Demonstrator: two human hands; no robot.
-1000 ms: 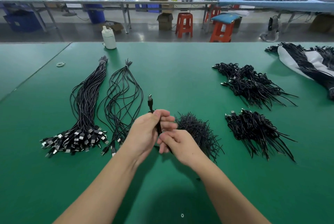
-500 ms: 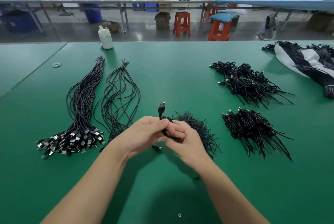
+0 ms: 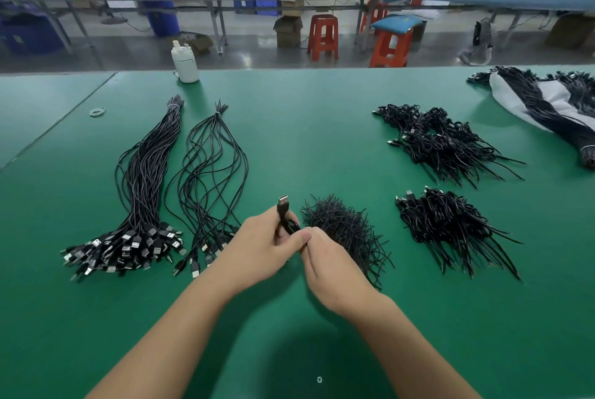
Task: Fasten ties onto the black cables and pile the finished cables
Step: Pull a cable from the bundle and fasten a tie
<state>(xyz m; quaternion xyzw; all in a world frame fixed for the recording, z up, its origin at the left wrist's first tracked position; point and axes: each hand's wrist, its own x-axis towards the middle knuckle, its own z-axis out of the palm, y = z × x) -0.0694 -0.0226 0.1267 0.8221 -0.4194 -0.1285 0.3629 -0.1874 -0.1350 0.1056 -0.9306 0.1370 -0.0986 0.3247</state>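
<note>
Both hands [image 3: 260, 245] around cable [image 3: 285, 215]

On the table [image 3: 289, 128] I see two cable bundles [image 3: 141, 192] at left, the tie heap [image 3: 344, 231] at centre, two piles of tied cables [image 3: 447, 224] at right. A bottle [image 3: 185, 62] stands at the far edge. Both hands meet just left of the tie heap.

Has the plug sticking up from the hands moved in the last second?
Yes. The plug has swung to the right, closer to the heap of ties on the table, which has stayed put.
</note>
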